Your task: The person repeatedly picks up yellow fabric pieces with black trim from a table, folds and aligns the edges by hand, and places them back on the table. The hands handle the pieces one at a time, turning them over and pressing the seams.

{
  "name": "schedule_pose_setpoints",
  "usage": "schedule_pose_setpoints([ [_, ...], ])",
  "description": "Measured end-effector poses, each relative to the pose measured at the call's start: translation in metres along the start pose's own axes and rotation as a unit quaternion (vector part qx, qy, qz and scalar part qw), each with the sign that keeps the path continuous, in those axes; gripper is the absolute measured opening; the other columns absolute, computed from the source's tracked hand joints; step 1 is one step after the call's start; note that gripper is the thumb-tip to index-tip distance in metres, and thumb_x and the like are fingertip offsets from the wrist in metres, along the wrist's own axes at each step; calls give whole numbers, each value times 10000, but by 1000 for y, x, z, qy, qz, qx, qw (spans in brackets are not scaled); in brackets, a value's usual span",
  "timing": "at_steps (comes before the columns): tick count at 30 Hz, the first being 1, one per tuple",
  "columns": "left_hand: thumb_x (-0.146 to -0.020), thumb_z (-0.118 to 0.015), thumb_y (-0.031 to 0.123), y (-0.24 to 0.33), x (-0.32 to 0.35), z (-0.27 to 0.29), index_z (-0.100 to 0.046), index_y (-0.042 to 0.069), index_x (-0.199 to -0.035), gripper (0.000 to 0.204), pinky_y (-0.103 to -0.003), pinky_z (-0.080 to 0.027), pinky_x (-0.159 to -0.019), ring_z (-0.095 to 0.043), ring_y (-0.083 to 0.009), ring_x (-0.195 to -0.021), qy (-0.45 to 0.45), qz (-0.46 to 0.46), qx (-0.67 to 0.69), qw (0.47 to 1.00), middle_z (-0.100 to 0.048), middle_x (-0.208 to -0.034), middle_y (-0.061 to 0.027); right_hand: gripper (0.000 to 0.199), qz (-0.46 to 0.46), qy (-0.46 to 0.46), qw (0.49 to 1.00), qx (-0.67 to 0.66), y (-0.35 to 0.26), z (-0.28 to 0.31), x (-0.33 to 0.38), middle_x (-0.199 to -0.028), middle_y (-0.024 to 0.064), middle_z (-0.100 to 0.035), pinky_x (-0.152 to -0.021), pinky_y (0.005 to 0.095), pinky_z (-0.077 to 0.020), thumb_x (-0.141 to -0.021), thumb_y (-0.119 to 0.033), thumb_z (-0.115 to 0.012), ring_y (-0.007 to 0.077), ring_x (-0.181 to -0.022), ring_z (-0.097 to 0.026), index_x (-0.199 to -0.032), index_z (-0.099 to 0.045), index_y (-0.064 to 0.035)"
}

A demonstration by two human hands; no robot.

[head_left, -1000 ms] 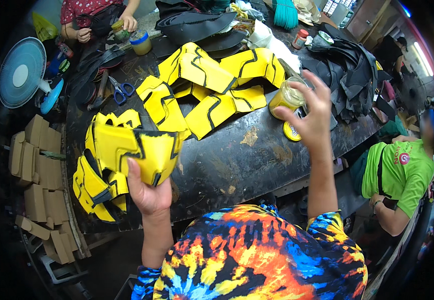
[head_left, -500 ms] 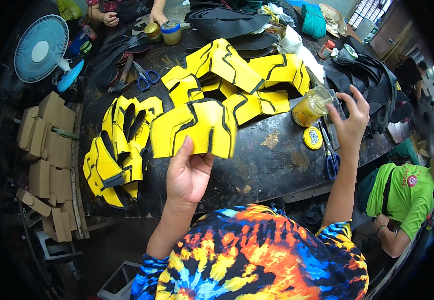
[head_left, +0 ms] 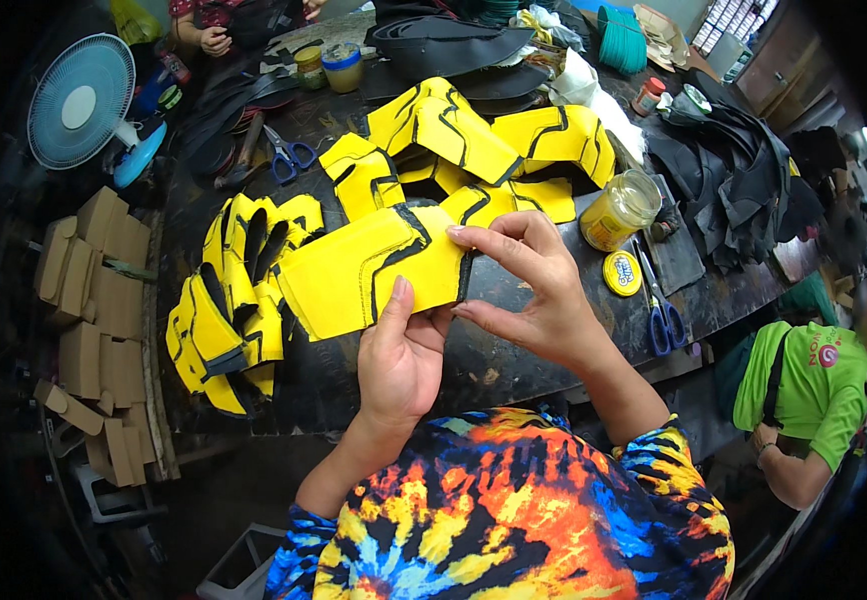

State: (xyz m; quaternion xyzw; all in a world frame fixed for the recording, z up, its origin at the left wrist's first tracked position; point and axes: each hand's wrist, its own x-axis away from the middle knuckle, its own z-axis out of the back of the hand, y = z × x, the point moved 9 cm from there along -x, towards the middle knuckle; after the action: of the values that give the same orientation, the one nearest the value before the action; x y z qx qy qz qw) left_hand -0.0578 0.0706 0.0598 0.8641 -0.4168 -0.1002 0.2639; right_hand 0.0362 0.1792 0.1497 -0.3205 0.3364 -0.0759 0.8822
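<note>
A flat yellow panel (head_left: 339, 280) with a curved black band, resembling a shoe upper, is held up above the dark table. My left hand (head_left: 401, 365) grips its lower edge, thumb on the front and fingers behind. At the panel's right end, my right hand (head_left: 544, 285) has its index fingertip on the upper corner and its thumb at the lower edge. More yellow panels (head_left: 464, 140) lie folded behind it, and a bunch of them (head_left: 219, 320) is heaped to the left. To the right stands an open jar (head_left: 616, 212) of yellowish paste, its yellow lid (head_left: 622, 273) beside it.
Blue-handled scissors (head_left: 664, 322) lie near the table's right edge; another pair (head_left: 289, 160) is farther back. Black cut pieces (head_left: 729, 170) pile up at the right. Cardboard boxes (head_left: 114, 300) and a fan (head_left: 79, 105) are at the left. Other people (head_left: 804, 390) are nearby.
My right hand has left the jar and come to the panel's right edge. The panel has tilted and shifted slightly left and down in my left hand. The brush-like stick at the jar no longer shows.
</note>
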Motion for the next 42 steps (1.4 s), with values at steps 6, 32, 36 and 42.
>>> schedule_pose_setpoints([
  [6,-1106,-474,245,-2,-1,1,-476,55,-1460,401,-416,-462,-1098,-579,-243,-1279,1,7,49,999,-592,-1422,-102,496,107,51,990,71,-9,-6,12,-996,33,-604,-795,382,-441,-711,-197,-880,229,-926,-575,-1194,-765,-198],
  [32,-1108,-437,259,-17,-8,-5,-443,61,-1504,442,-474,-461,-1126,-526,-289,-1377,-53,154,295,942,-550,-1493,-138,502,132,77,979,135,-20,-12,12,-1482,110,-546,-1187,516,-253,-894,-400,-712,334,-1363,-484,-1377,-683,-266],
  [36,-1110,-428,253,-9,-13,-2,-425,34,-1513,459,-482,-430,-1164,-513,-308,-1396,-49,150,283,946,-524,-1517,-162,440,153,32,987,37,-32,-10,23,-1496,141,-535,-1186,513,-257,-895,-448,-722,334,-1387,-467,-1287,-749,-250],
  [42,-1120,-402,267,-13,-8,-10,-414,22,-1522,471,-483,-474,-1127,-529,-300,-1385,-74,150,311,936,-519,-1519,-165,666,54,49,995,62,2,-2,0,-1536,214,-464,-1171,521,-285,-848,-567,-727,390,-1404,-431,-1398,-667,-196],
])
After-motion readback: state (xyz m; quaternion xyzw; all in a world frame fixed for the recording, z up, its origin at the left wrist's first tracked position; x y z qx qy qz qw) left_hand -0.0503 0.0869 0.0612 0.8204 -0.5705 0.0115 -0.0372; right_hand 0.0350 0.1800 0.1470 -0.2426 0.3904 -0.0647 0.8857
